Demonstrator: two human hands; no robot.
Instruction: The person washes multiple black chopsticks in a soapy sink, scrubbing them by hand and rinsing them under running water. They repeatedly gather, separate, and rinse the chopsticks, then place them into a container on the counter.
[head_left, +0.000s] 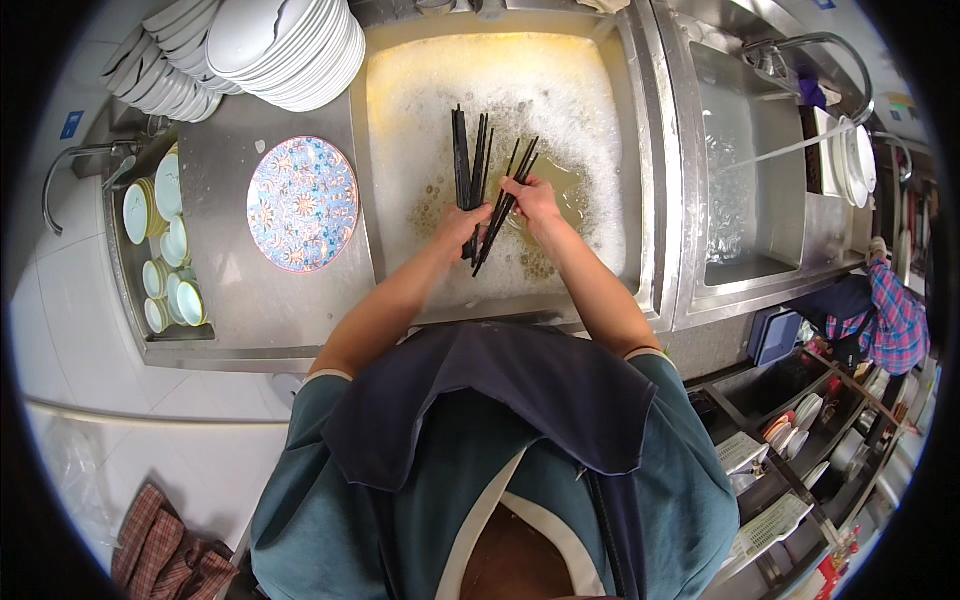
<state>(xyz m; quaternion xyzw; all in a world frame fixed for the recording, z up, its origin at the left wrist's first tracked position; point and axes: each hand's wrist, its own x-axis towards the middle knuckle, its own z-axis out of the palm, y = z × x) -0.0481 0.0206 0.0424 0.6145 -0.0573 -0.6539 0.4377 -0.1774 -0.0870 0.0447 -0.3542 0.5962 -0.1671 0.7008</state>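
Both hands are above a stainless steel sink full of foamy, yellowish water. My left hand is closed around a bundle of black chopsticks, which point away from me and fan out slightly. Close beside it, my right hand grips several more black chopsticks, slanted with their lower ends near the left hand. Part of the foam under the right hand is broken, showing cloudy water. Left of the sink, a round plate with a blue and red floral pattern lies on the steel counter.
Stacked white plates stand at the back left. Green-and-white bowls fill a left basin. To the right, water runs from a hose into a second sink. A person in a plaid shirt is at far right, near shelves with dishes.
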